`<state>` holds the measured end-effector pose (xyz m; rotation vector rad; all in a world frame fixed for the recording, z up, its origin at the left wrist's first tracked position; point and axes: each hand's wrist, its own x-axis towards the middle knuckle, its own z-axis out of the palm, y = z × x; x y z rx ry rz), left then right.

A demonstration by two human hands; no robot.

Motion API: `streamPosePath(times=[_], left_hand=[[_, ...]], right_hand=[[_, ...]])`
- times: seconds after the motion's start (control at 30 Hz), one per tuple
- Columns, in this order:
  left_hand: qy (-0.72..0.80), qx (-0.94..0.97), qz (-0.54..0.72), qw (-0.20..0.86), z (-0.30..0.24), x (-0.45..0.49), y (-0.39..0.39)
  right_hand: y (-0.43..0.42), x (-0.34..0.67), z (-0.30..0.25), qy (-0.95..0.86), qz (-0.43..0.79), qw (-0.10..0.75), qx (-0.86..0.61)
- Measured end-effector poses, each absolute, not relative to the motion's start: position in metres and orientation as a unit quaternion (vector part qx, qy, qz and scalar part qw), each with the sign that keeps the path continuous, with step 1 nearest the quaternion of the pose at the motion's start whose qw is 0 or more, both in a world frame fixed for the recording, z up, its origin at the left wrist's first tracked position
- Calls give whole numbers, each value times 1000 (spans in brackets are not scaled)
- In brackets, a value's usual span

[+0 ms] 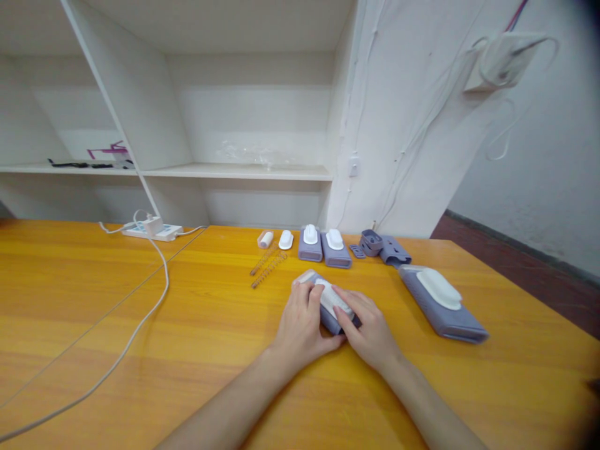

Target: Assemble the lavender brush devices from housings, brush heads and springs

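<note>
A purple-grey case (329, 321) with a long white piece (334, 301) on top lies tilted between my hands, just above or on the table. My left hand (300, 319) is closed around its left side, fingers over the top and thumb at the near end. My right hand (370, 325) grips the right side, its fingers pressing on the white piece. My palms and fingers hide part of the case. Beyond it lie two coiled springs (269, 270), a white oval cap (285, 239) and a small white part (265, 239).
Two similar cases (336, 256) with white tops stand at the back. Beside them are loose purple parts (371, 242) and a purple sleeve (395, 250). A larger-looking case (445, 309) lies at right. A white cable (159, 300) runs from a power strip (154, 232) across the wooden table (206, 356).
</note>
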<state>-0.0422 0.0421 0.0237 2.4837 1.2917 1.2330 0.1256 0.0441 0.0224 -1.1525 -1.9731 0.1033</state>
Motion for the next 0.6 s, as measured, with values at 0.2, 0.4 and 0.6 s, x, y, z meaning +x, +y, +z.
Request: streamPosePath(times=[0.2, 0.4, 0.6], left_hand=[[336, 854, 361, 169, 38, -62, 47], [410, 806, 365, 220, 27, -71, 59], [392, 831, 319, 230, 29, -81, 67]], right_hand=[[40, 130, 23, -792, 56, 414, -445], [45, 131, 19, -798, 173, 368, -444], [46, 134, 23, -789, 240, 375, -423]])
